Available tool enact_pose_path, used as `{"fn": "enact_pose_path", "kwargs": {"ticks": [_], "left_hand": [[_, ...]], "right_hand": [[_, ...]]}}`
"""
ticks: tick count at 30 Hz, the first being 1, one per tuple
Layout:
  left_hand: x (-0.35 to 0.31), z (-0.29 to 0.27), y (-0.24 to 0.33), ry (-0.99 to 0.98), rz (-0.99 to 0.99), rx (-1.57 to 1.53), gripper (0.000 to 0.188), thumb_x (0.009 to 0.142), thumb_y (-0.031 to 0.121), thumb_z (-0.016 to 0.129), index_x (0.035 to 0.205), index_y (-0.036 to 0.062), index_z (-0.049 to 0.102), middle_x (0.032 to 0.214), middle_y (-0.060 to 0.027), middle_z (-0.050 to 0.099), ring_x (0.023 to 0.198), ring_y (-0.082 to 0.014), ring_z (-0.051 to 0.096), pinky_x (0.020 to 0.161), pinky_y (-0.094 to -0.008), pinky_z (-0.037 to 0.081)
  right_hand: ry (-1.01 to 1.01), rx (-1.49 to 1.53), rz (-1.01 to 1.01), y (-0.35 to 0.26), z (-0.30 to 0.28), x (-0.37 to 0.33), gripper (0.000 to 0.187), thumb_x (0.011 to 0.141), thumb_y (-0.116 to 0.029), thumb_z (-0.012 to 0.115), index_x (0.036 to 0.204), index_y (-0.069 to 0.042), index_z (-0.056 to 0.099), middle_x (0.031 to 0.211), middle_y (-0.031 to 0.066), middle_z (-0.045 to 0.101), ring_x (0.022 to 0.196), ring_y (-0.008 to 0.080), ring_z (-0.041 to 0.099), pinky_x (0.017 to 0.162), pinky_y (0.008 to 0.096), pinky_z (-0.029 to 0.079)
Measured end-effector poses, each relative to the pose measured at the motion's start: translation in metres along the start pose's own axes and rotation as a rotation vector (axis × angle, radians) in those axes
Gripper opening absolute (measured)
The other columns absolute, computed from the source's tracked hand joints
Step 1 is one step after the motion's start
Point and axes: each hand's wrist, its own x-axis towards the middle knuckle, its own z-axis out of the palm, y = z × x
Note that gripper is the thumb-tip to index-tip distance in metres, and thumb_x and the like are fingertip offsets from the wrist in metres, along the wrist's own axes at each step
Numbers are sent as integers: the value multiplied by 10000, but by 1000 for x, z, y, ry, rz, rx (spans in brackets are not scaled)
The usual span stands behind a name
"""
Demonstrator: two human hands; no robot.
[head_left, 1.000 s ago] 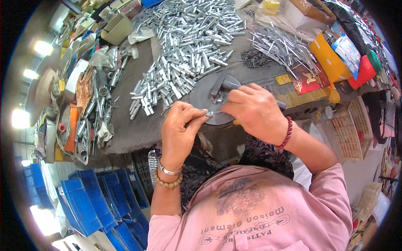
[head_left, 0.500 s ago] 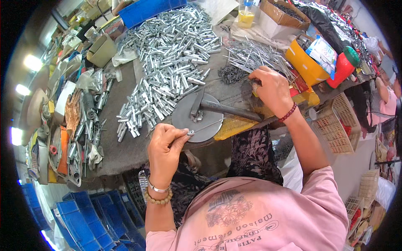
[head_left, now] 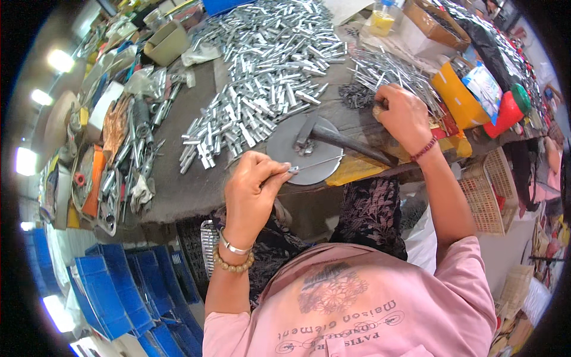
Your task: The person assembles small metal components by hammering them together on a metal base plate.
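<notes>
Between thumb and fingertips, my left hand [head_left: 254, 183] pinches a small silver metal fitting [head_left: 292, 170]. A thin metal rod [head_left: 324, 161] runs from it to the right, over a round grey metal plate [head_left: 285, 143]. On that plate rests the head of a hammer [head_left: 351, 144], its handle pointing right toward the bench edge. My right hand [head_left: 405, 116] is closed with curled fingers, just right of a pile of small dark pins [head_left: 355, 95]; whatever its fingertips hold is hidden. Beyond it lie loose thin metal rods [head_left: 392, 68].
A large heap of silver metal tubes [head_left: 262, 77] covers the bench's middle. Tools [head_left: 134, 149] crowd the left side. A yellow box [head_left: 457, 98], a red bottle with a green cap [head_left: 507, 113] and a cardboard box [head_left: 437, 27] stand right. Blue bins [head_left: 110, 291] sit below left.
The view has shifted, so the bench things appear farther right and higher. My left hand keeps its pinch on the fitting; my right hand's fingers look more curled beside the dark pins.
</notes>
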Motion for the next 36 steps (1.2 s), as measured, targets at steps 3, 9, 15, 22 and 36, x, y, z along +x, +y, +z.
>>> {"fn": "enact_pose_path", "kwargs": {"ticks": [3, 9, 15, 22, 36], "left_hand": [[-2, -1, -3, 19, 44, 44, 171, 854, -14, 836, 1017, 29, 809, 932, -63, 627, 839, -174, 621, 741, -303, 490], [-1, -2, 0, 5, 11, 75, 153, 866, 10, 824, 1016, 36, 809, 933, -60, 637, 844, -189, 631, 744, -306, 499], [-2, -3, -2, 3, 15, 77, 150, 868, 19, 822, 1015, 44, 804, 940, -55, 642, 840, -193, 641, 737, -313, 507], [-3, -1, -3, 17, 30, 69, 150, 864, 19, 827, 1009, 47, 799, 934, -58, 642, 832, -202, 648, 728, -321, 515], [-1, 6, -16, 69, 120, 114, 123, 862, 22, 797, 965, 85, 771, 918, -51, 663, 798, -252, 678, 694, -375, 535]], "right_hand": [[23, 529, -259, -27, -3, -16, 171, 837, -102, 766, 1004, -69, 768, 1005, 125, 726, 958, 331, 726, 828, 417, 570], [4, 798, -515, -91, 13, -51, 300, 708, 15, 779, 995, -71, 764, 973, 94, 657, 964, 334, 663, 849, 414, 534], [14, 701, -540, -101, 24, -52, 281, 706, -14, 785, 978, -79, 763, 986, 88, 647, 967, 347, 642, 871, 450, 508], [-35, 714, -519, -99, 25, -53, 248, 729, -38, 776, 972, -81, 750, 983, 92, 632, 987, 346, 629, 895, 440, 503], [-81, 310, -823, -118, -7, -41, 200, 754, -34, 720, 941, -58, 654, 1024, 93, 578, 1012, 314, 596, 871, 448, 510]]}}
